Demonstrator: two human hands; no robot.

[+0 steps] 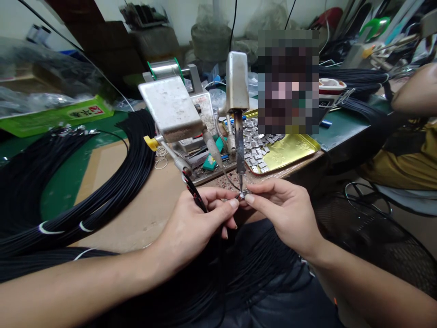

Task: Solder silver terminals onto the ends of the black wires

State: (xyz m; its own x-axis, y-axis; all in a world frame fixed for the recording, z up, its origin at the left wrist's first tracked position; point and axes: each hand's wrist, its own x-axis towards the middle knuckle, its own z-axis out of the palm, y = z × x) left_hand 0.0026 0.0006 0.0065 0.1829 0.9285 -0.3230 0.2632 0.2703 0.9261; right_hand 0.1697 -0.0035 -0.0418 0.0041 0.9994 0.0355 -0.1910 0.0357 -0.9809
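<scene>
My left hand (201,216) is closed, thumb and fingers pinching the end of a black cable (196,196); more of the cables, with red-tipped ends, stick up behind the thumb. Opposite it, my right hand (290,207) pinches a small metal connector (243,195) between thumb and forefinger. Both fingertips nearly meet at this connector. The tip of an upright soldering iron (240,150) comes down right at it; whether they touch I cannot tell. A thin solder feed tube (213,150) slants toward the same spot.
A gold tray (293,157) with many metal connectors (254,152) stands behind the iron. Bundled black cables (136,168) lie at left near a green box (58,116). A solder spool (166,69) sits on the machine. Another person's arm (416,95) is at right, beside a black fan guard (372,237).
</scene>
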